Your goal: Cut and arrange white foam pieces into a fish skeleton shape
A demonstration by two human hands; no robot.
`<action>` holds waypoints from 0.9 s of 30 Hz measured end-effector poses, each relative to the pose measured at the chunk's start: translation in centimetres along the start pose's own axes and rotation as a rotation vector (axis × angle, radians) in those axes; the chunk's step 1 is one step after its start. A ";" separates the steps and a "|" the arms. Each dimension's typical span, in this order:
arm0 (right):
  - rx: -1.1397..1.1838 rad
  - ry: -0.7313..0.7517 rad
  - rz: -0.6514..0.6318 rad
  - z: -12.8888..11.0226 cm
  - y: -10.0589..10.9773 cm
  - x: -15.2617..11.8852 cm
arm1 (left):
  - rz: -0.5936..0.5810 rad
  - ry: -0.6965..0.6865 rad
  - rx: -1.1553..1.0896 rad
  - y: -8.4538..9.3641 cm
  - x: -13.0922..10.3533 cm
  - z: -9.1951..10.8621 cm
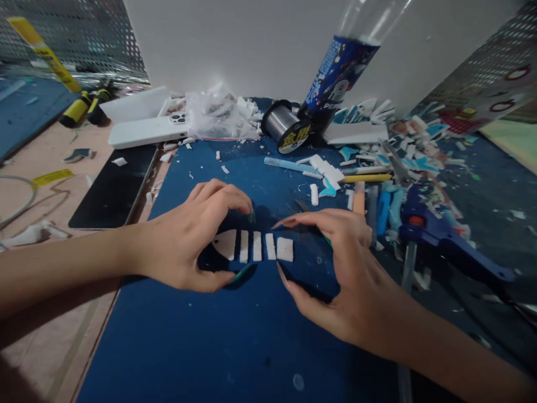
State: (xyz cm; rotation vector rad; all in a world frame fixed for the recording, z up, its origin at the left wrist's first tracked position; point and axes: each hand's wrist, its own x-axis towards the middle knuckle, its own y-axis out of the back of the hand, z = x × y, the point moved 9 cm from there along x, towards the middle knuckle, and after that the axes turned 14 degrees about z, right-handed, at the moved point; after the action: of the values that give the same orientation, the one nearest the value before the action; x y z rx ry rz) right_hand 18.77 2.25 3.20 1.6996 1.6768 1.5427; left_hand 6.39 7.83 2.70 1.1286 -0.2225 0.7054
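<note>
A matte dark blue board (201, 341) fills the centre of the frame, running down to the bottom edge. Its left edge slants from upper centre to lower left, meeting a pinkish tabletop (54, 336). A plain white upright panel (235, 50) closes off the top, with perforated silver metal mesh (92, 33) at upper left.

The widest open stretch of board lies at lower centre, below the hands; a narrower one lies just above them.

At the centre of the frame, a row of five flat white pieces (257, 246) lies on the board: one tapered and rounded, three narrow strips, one squarish. The left hand (197, 235) curves around the row's left part, thumb and fingers spread apart. The right hand (344, 268) comes from lower right, thumb and finger parted above and below the right part; whether either touches a piece cannot be told.

Clutter bounds the work. Left of centre lies a black glossy phone (115, 190). Across the upper middle are a crumpled clear plastic bag (222, 117), a spool of clear line (283, 129) and a tilted blue-labelled bottle (335, 73). White and blue scraps (436, 145) and a dark blue glue gun (444, 235) crowd the right.
</note>
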 end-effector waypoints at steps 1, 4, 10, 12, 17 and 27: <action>-0.002 -0.004 0.000 0.1 -0.1 0.0 | 0.019 -0.004 0.012 0.1 0.0 0.1; 0.005 -0.012 0.009 0.3 -0.1 0.1 | 0.036 -0.001 0.031 0.0 0.0 0.2; 0.006 -0.030 -0.002 0.4 -0.3 0.0 | 0.051 0.041 -0.003 -0.1 -0.1 -0.1; 0.009 -0.032 0.000 0.4 -0.3 0.0 | 0.053 0.048 -0.013 -0.1 -0.1 -0.2; 0.001 -0.013 -0.007 0.3 -0.3 0.1 | 0.057 0.048 -0.007 -0.1 0.0 0.0; -0.001 0.007 0.014 0.2 -0.2 0.1 | 0.069 0.062 -0.005 0.1 0.0 0.1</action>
State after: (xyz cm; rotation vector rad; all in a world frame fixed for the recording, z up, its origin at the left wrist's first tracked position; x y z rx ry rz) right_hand 18.83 2.50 2.99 1.7112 1.6710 1.5576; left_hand 6.38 7.78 2.79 1.0963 -0.2116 0.7994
